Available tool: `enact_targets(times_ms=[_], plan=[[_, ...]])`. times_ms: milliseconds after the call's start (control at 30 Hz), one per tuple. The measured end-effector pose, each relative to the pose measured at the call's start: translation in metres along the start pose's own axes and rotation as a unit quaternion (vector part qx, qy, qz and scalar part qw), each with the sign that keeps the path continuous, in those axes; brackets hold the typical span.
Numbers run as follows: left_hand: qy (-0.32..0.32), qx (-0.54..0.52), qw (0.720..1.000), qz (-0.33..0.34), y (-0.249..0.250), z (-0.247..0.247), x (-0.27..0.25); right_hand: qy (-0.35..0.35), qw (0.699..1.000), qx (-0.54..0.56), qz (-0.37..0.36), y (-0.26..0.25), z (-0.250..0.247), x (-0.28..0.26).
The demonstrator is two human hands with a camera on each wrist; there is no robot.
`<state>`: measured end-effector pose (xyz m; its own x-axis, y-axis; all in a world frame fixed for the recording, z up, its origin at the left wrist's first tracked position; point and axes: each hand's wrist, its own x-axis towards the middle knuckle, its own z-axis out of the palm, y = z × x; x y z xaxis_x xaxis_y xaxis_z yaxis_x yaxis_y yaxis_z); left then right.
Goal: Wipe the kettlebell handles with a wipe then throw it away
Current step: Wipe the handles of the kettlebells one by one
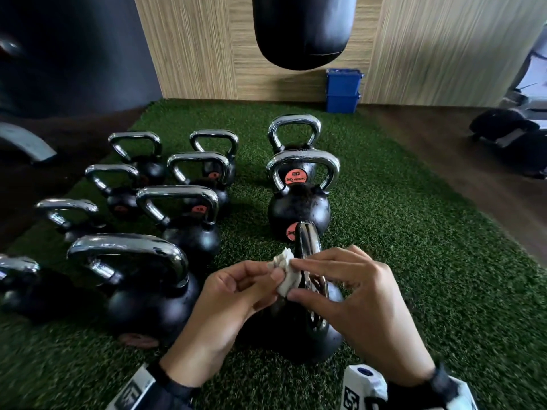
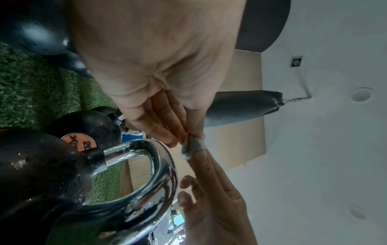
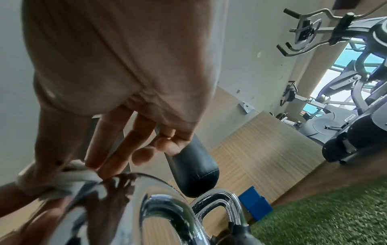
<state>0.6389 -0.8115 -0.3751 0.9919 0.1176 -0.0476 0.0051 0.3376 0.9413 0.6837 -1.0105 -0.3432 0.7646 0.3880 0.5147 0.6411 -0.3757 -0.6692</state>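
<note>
Above chrome handle (image 1: 309,250): both hands (image 1: 299,287) pinching crumpled wipe (image 1: 285,272).

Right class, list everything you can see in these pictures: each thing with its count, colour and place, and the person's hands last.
kettlebells: eleven in the head view, black with chrome handles, standing in rows on the turf
wipe: one, white, crumpled, beside the nearest kettlebell's handle
turf: one patch, green, on the floor
punching bag: one, black, hanging above the far edge of the turf
bins: two, blue, stacked against the wood-look wall
exercise machines: several, dark grey, off to the right
left hand: pinches the wipe
right hand: pinches the wipe from the other side
</note>
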Motion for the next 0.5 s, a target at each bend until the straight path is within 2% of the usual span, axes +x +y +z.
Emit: enact_targets(times_ms=[233, 367, 500], plan=[[-0.012, 0.059, 0.995, 0.078, 0.003, 0.017, 0.006, 0.068, 0.997, 0.022, 0.011, -0.004, 0.002, -0.007], [-0.023, 0.194, 0.968, 0.156, 0.008, 0.018, 0.01, 0.101, 0.994, 0.031, 0.027, -0.001, 0.003, -0.009], [-0.097, 0.261, 0.952, 0.128, 0.006, 0.012, 0.01, 0.107, 0.989, 0.079, 0.058, 0.009, 0.0, -0.008]])
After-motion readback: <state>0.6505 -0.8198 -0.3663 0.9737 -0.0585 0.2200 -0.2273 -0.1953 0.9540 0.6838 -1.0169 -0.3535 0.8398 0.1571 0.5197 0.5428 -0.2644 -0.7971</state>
